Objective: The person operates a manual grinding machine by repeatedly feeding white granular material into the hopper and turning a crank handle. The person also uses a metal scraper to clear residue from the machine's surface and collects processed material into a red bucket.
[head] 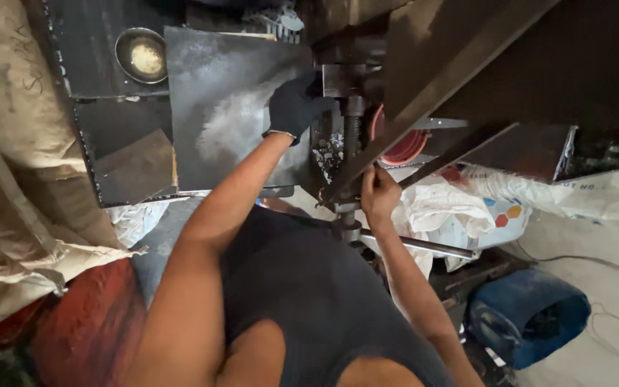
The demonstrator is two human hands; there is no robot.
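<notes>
My left hand (294, 106), in a dark glove, rests at the right edge of a dark metal plate (216, 86) dusted with pale powder, beside the block of a hand press (352, 79). Whether it holds anything there is hidden. My bare right hand (378, 192) is closed on the long dark lever bar (410, 118) that slants up to the right from the press. The press screw (353, 129) stands upright between both hands. Small metal pieces (328, 152) lie heaped beside the screw.
A round metal bowl (142, 54) sits on the dark bench at the upper left. Sacks (8, 143) hang on the left. White bags (467, 208) and a blue motor (531, 315) lie on the floor at right. A steel rod (424, 247) juts out below the press.
</notes>
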